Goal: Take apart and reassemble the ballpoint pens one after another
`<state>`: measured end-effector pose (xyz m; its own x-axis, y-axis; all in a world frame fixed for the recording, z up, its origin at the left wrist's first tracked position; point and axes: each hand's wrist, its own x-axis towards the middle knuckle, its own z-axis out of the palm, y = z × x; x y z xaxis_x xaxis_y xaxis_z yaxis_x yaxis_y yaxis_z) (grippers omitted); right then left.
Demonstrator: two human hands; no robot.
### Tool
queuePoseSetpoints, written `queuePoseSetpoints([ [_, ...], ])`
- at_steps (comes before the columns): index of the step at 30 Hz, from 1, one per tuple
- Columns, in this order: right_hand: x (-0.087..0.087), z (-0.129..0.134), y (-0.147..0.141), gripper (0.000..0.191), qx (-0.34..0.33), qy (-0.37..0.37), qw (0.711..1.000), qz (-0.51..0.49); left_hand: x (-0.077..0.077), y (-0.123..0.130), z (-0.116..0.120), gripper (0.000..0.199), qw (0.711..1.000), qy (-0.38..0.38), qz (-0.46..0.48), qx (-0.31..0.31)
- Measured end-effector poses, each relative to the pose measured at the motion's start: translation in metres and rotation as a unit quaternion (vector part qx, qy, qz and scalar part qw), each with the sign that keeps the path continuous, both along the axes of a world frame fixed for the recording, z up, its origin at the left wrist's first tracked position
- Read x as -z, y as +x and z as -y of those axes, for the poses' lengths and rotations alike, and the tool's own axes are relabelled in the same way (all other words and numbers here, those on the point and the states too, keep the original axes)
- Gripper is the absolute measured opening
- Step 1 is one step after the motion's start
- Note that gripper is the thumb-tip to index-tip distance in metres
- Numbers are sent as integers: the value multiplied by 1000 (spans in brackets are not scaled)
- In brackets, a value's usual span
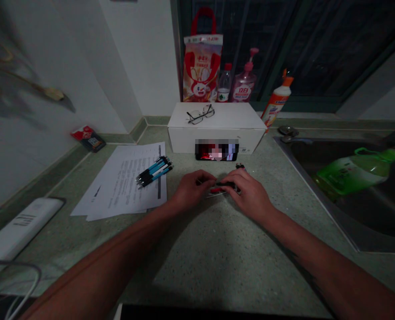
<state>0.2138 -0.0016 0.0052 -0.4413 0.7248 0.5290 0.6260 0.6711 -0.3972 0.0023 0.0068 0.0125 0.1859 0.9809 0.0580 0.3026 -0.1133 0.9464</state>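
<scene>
Both hands meet over the middle of the counter, fingers bent in a pinch. My left hand (192, 189) closes near the left end of several small slender pieces, dark, red and white; what lies in its fingertips is hidden. In my right hand (251, 193), thumb and fingers grip a slim dark pen-like piece (226, 183). A red piece (215, 190) shows just below it, between the hands. Small black tips (240, 166) stick out beyond my right knuckles. To the left, several blue-and-black pens (155, 172) lie in a bundle on printed papers (117, 191).
A phone (216, 155) with a lit screen leans against a white box (214, 131) bearing glasses (200, 114). Behind stand a bag (202, 66), bottles and an orange-capped bottle (277, 100). Right is a sink (317, 206) with a green jug (354, 173); left, a white power strip (27, 226).
</scene>
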Motion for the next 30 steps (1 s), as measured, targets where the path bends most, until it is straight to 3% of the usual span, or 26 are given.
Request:
queuePoseSetpoints([
  [10,-1,2,0,10,8,0,1000,-6,6,1,1,2,1000,-21,18,13],
  [18,-1,0,-1,26,-15,-74,997,-2,7,2,5,4,999,31,-29,13],
  [25,0,0,-1,16,17,-114,993,-39,1,3,6,3,999,33,-36,7],
  [30,-1,-1,0,23,16,-109,993,-29,1,3,7,4,999,29,-19,-7],
])
